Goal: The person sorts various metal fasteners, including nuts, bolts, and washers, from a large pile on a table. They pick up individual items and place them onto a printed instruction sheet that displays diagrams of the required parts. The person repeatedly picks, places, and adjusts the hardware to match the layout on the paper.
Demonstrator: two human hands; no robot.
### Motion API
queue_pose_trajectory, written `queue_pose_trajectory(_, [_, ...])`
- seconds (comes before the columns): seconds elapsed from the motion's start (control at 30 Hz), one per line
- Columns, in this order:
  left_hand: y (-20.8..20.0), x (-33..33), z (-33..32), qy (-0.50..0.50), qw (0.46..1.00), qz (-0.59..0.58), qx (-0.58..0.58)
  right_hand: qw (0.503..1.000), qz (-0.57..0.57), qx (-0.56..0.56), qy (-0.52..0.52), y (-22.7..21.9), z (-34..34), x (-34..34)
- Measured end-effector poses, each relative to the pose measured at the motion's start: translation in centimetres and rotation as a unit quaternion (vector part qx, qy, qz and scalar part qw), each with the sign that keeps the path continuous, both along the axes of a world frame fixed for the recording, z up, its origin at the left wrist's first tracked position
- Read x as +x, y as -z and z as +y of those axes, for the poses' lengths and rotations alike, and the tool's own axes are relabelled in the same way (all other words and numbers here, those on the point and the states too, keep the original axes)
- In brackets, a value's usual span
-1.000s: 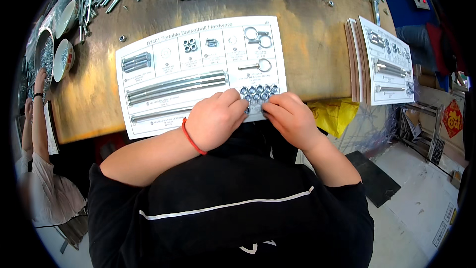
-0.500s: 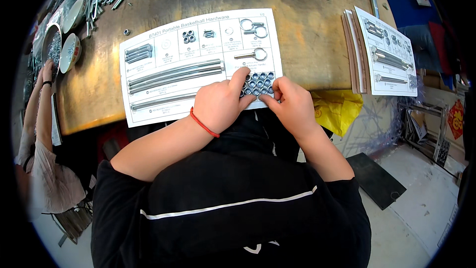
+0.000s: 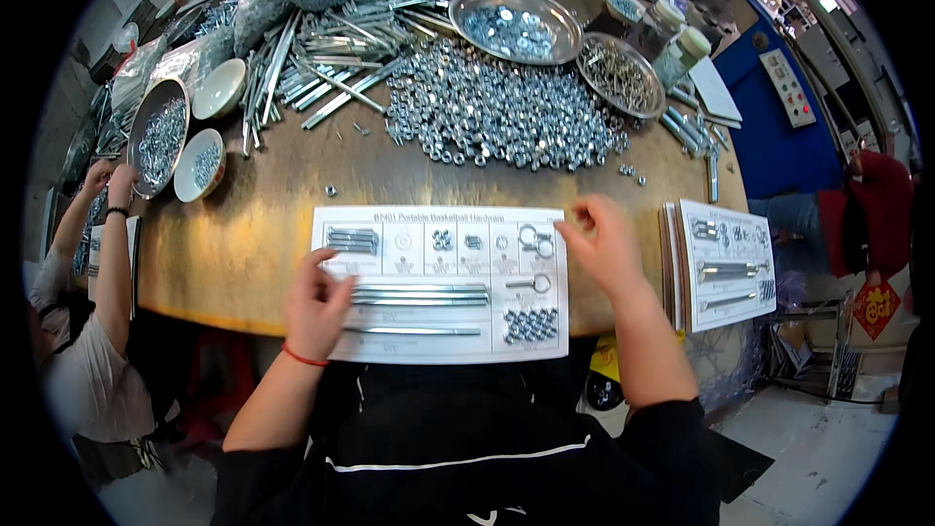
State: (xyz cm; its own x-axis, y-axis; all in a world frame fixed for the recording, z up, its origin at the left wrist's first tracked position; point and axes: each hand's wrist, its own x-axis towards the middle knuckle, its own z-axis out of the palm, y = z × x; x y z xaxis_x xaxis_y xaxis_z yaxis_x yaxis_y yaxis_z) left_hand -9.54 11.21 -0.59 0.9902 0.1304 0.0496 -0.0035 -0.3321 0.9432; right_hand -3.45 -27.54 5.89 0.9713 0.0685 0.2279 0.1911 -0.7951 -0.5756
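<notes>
A white hardware card (image 3: 438, 341) lies near the table's front edge, divided into boxes. It shows long rods or bolts (image 3: 419, 296), ring pins (image 3: 529, 282) and a block of lock nuts (image 3: 530, 326) at its lower right; I cannot tell which are real and which printed. My left hand (image 3: 317, 310), a red cord at its wrist, is at the card's left side, thumb and fingers apart. By the upper right corner is my right hand (image 3: 606, 244), its fingers bent but apart. Neither hand visibly holds anything.
Beyond the card is a large heap of nuts (image 3: 497, 107). Metal rods (image 3: 341, 49), a steel tray of washers (image 3: 516, 24) and bowls (image 3: 201, 166) stand farther back and left. A stack of cards (image 3: 730, 273) is at right. Another person's hands (image 3: 109, 180) work at left.
My hands have left the block of nuts and moved apart, to the card's left side and upper right corner. The view has tilted up, showing more of the table.
</notes>
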Motion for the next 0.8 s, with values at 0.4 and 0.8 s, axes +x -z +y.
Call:
queue_pose_trajectory(0.4, [2.9, 1.3, 6.0, -0.117, 0.951, -0.007, 0.286, 0.936, 0.234, -0.249, 0.081, 1.0, 1.6, 37.6])
queue_pose_trajectory(0.8, [3.0, 1.4, 6.4, -0.086, 0.965, 0.02, 0.247, 0.975, 0.191, -0.095, 0.06, 4.8, 2.3, 38.4])
